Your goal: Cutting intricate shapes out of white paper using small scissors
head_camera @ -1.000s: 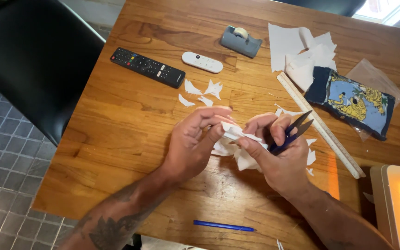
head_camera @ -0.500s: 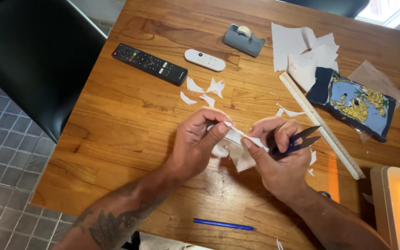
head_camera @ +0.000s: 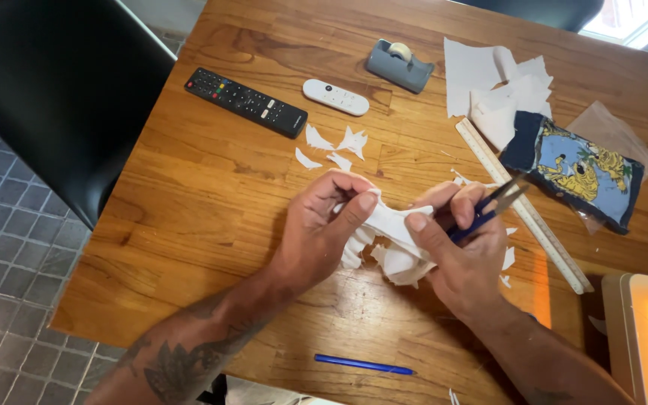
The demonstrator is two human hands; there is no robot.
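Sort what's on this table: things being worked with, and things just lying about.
In use: left hand, right hand, cut white paper, scissors.

Lying about: black remote, white remote, tape dispenser, ruler, blue pen, patterned pouch, paper scraps, paper sheets.

The counter [head_camera: 211, 187] is varnished wood with a soft sheen. The folded sheet [head_camera: 395, 240] is matt white paper; the scissors [head_camera: 489, 206] have blue plastic handles.

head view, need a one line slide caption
Two hands, left hand and right hand with blue scissors, hold cut white paper over a wooden table.
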